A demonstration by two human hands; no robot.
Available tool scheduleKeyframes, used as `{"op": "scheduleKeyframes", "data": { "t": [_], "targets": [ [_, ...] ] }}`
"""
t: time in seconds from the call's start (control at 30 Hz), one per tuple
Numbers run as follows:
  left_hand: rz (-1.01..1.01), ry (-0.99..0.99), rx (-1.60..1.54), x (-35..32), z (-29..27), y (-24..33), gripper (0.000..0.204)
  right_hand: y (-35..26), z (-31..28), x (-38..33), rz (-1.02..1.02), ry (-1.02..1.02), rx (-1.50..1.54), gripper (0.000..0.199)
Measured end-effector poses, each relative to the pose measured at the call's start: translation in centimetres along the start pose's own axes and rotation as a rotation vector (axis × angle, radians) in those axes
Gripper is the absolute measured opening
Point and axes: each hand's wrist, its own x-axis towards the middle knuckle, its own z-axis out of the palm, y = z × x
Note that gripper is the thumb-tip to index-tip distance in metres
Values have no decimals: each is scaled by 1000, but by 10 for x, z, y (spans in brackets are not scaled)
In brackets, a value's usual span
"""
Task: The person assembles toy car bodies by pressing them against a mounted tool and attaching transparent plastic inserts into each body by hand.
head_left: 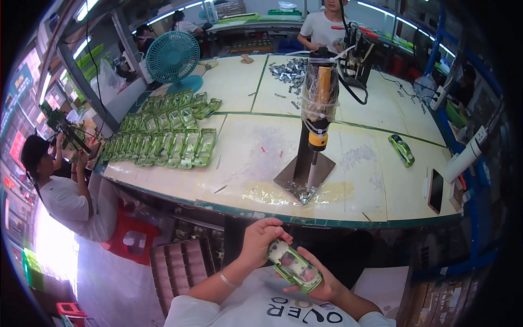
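Observation:
A green toy car body shell (297,267), its open underside facing up, rests in my right hand (327,283) in front of my chest. The fingers of that hand wrap round its near end and side. My left hand (261,240) is at the shell's far end, with thumb and fingers bent together; whether they pinch a small part there is too small to tell. On the bench before me stands a fixed screwdriver (317,136) with a yellow collar, pointing down at a metal base plate (321,170).
Several rows of green car shells (174,147) lie at left beside a teal fan (173,57). Small dark metal parts (291,73) are heaped behind the screwdriver. At right lie a finished-looking green car (401,150) and a phone (436,191). Co-workers sit left and stand behind.

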Motion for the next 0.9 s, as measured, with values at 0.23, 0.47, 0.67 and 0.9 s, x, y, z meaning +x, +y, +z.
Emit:
{"op": "scheduleKeyframes", "data": {
  "t": [0.23, 0.47, 0.67, 0.9],
  "targets": [
    [49, -178, 214, -2, 15, -1, 16, -7, -11, -2, 338, 3, 199, 71],
    [245, -315, 293, -10, 11, 6, 18, -23, -4, -14, -147, 211, -756, 77],
    [500, -355, 422, -6, 35, 18, 24, -60, 18, 0, -704, 315, -1796, 73],
    [644, -382, 646, -2, 47, 25, 28, -72, 19, 1, -854, 296, -1787, 67]
  ]
}}
